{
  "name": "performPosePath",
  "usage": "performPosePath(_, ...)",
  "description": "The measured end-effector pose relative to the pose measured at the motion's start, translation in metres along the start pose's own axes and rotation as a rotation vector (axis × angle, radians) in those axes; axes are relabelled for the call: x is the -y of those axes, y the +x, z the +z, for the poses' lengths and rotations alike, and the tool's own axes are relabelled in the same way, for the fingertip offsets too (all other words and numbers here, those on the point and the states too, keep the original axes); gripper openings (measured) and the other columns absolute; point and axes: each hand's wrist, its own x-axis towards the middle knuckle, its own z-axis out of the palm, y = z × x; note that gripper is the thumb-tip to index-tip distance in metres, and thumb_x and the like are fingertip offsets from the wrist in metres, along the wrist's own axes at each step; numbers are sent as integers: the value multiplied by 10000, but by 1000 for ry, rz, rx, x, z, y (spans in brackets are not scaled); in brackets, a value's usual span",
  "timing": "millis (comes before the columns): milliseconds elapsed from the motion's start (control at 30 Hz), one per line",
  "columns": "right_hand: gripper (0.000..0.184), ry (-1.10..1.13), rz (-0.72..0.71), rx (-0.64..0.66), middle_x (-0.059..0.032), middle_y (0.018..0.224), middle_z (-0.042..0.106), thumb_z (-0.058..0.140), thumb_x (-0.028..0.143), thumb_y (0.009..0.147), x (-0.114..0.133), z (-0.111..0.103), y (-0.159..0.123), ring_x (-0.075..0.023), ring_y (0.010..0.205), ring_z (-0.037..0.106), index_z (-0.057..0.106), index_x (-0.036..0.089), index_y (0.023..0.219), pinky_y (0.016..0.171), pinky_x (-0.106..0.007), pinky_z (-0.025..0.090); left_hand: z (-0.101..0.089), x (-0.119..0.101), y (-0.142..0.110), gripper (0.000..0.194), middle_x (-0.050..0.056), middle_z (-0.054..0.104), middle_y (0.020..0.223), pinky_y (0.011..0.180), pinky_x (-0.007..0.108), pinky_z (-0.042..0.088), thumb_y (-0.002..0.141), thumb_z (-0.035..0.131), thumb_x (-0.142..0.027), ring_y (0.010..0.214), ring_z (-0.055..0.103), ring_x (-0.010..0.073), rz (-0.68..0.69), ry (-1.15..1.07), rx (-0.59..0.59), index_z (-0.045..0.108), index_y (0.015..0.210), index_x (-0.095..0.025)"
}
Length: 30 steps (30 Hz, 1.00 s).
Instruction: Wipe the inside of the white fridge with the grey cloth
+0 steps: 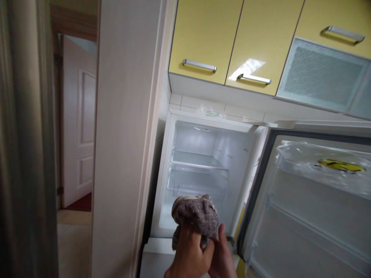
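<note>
A bunched grey-brown cloth (198, 214) is held up in front of the open fridge (166, 154). My left hand (189, 251) grips it from below, its fingers partly buried in the folds. Close against its right side, my right hand (222, 253) pinches the cloth's lower right edge; some of its fingers are hidden behind the left hand. Behind the cloth, the lit fridge interior shows a glass shelf (199, 160) and a clear drawer (199, 189).
The fridge door (307, 208) stands wide open on the right, with a plastic bag (298, 154) in its top rack. Yellow cabinets (207, 34) hang above. A pale wall panel (124, 135) and a curtain (26, 135) are on the left, with a white door (77, 119) between them.
</note>
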Motion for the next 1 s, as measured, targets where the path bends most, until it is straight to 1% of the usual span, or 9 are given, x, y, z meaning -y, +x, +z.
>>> performPosePath(167, 484, 48, -32, -228, -66, 958, 806, 854, 646, 630, 7, 8, 7, -296, 939, 755, 773, 244, 887, 862, -431, 636, -24, -21, 0, 582, 153, 730, 1290, 1015, 653, 568, 813, 659, -281, 1197, 680, 423, 52, 64, 205, 626, 1394, -277)
performPosePath(233, 438, -8, -65, -276, -47, 944, 804, 898, 549, 587, 11, 6, 13, -292, 922, 756, 756, 253, 878, 857, -429, 636, -21, -17, -13, 647, 147, 700, 1354, 1070, 711, 510, 771, 685, -237, 1268, 637, 446, 28, 77, 187, 611, 1412, -290)
performPosePath(333, 511, -150, -192, -240, -52, 1066, 792, 902, 453, 584, 26, 8, 26, -298, 1058, 729, 742, 275, 1036, 969, -446, 590, -14, -7, -37, 626, 124, 655, 1428, 1130, 708, 463, 729, 662, -111, 1361, 573, 424, -1, 100, 30, 674, 1327, -298)
performPosePath(400, 658, -275, -280, -211, -82, 1156, 769, 909, 466, 560, 42, 11, 36, -317, 1149, 691, 714, 270, 1157, 1070, -487, 523, -15, -2, -47, 504, 110, 664, 1419, 1119, 587, 529, 797, 594, -77, 1368, 582, 354, -32, 62, -125, 714, 1238, -289)
performPosePath(533, 868, -537, -403, -220, -118, 1242, 727, 937, 511, 471, 72, 9, 50, -353, 1201, 650, 652, 251, 1249, 1149, -553, 429, -29, -1, -43, 401, 98, 656, 1421, 1100, 448, 551, 946, 555, -267, 1334, 612, 263, -265, -211, -415, 618, 1341, -295)
performPosePath(667, 850, -716, -413, -54, -111, 1236, 724, 936, 481, 491, 87, 9, 49, -337, 1175, 662, 607, 248, 1239, 1095, -504, 488, -35, -16, -22, 754, 161, 571, 1511, 1030, 466, 576, 794, 745, -493, 1407, 538, 338, -641, -706, -379, 487, 1465, -266)
performPosePath(767, 786, -776, -368, 147, -87, 1200, 736, 928, 430, 551, 92, 14, 42, -301, 1123, 687, 583, 257, 1237, 1028, -439, 541, -26, -31, -6, 999, 208, 620, 1442, 1002, 436, 584, 619, 870, -531, 1336, 600, 366, -750, -1076, -370, 449, 1469, -215)
performPosePath(900, 795, -857, -260, 376, -102, 1317, 691, 896, 356, 642, 102, 16, 34, -285, 1179, 670, 552, 244, 1350, 1053, -425, 528, -5, -42, 13, 923, 155, 697, 1339, 1010, 352, 562, 596, 886, -502, 1237, 670, 310, -810, -1129, -487, 508, 1390, -220)
performPosePath(1000, 835, -952, -229, 463, -121, 1527, 546, 850, 310, 725, 116, 7, 28, -296, 1412, 516, 509, 249, 1485, 1224, -483, 351, 12, -41, 20, 826, 107, 718, 1279, 954, 316, 573, 652, 835, -467, 1179, 691, 271, -873, -1138, -563, 513, 1379, -242)
